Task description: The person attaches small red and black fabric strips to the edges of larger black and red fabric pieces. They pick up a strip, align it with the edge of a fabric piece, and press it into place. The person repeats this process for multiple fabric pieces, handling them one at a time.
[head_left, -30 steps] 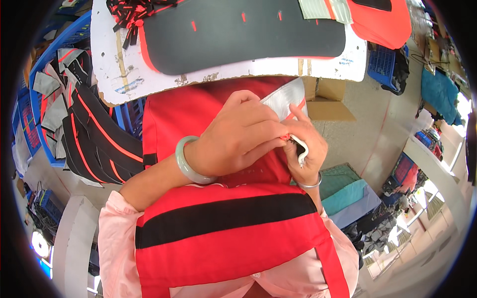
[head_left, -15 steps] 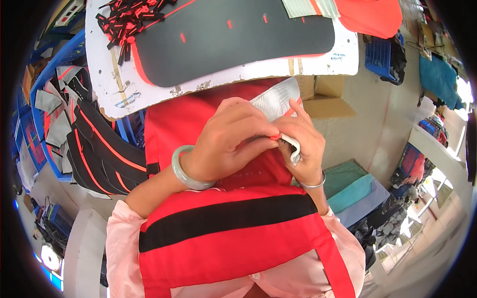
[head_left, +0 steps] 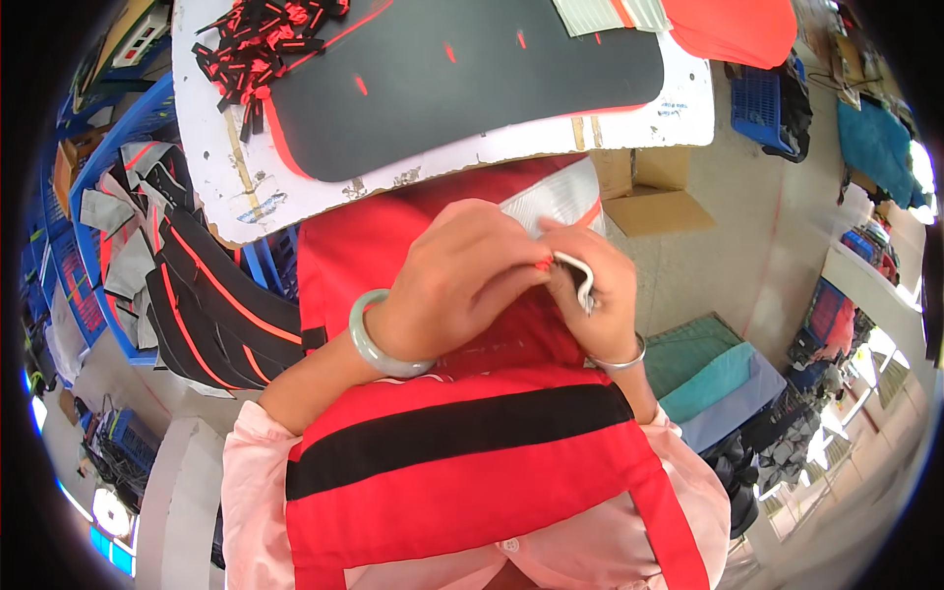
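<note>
My left hand [head_left: 454, 273], with a pale green bangle at its wrist, is closed in a pinch on a small orange-red cord [head_left: 543, 264]. Beside it, my right hand [head_left: 605, 300] grips a silvery ribbed fabric piece [head_left: 551, 197] with an orange strip. The folded white edge of that piece sticks out between thumb and fingers. Both sets of fingertips meet above my red apron [head_left: 472, 501], which has a black band across it. Fingers partly hide the cord, so how it joins the fabric cannot be seen.
Ahead stands a white worn table [head_left: 393, 182] bearing a dark grey panel [head_left: 472, 93], a heap of black and orange zip pulls [head_left: 265, 44] and another silvery piece [head_left: 615, 12]. Black strips [head_left: 221, 295] hang from a blue crate [head_left: 88, 231] at left. A cardboard box [head_left: 659, 208] lies right.
My right fingers, partly raised before, are now curled down around the fabric piece. My left hand keeps its pinch at the cord. The view has shifted slightly.
</note>
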Motion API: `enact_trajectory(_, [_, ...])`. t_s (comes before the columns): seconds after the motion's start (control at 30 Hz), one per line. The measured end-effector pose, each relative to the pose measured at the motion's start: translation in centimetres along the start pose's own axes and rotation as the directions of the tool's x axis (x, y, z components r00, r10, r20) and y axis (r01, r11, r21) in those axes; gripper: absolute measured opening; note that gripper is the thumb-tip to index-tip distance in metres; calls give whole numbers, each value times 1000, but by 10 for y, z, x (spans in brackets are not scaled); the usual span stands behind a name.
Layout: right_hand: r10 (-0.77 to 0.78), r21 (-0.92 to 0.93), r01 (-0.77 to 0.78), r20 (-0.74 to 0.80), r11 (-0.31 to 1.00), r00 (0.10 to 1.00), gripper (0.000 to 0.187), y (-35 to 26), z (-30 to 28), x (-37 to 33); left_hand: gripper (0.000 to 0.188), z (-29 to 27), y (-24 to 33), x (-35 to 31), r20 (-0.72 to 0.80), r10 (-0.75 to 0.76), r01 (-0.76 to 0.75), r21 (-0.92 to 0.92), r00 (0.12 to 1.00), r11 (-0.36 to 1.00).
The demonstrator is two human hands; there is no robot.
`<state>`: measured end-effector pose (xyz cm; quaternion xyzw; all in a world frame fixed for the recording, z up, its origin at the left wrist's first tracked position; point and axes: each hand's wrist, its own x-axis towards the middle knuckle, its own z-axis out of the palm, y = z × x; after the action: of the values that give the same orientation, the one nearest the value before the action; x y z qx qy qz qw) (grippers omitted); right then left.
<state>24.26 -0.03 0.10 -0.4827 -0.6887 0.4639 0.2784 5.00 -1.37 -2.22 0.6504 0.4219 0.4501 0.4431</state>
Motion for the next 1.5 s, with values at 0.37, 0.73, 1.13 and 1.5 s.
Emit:
enact_trajectory(0.37, [422,421,-546,355,725,834,20,8,-4,23,17,-19,-14,-17,177,-551,573,-387,815,722])
enact_trajectory(0.73, [539,454,-689,428,566,725,27,57,23,34,21,-11,-56,-16,336,-803,786,-569,493,244])
enact_trajectory(1.13, [556,520,-643,338,562,759,29,61,39,47,27,-6,-67,-6,252,-874,701,-701,415,131])
enact_trajectory(1.5, [534,516,-537,171,667,828,23,59,55,37,24,6,-67,-11,139,-873,613,-763,467,206])
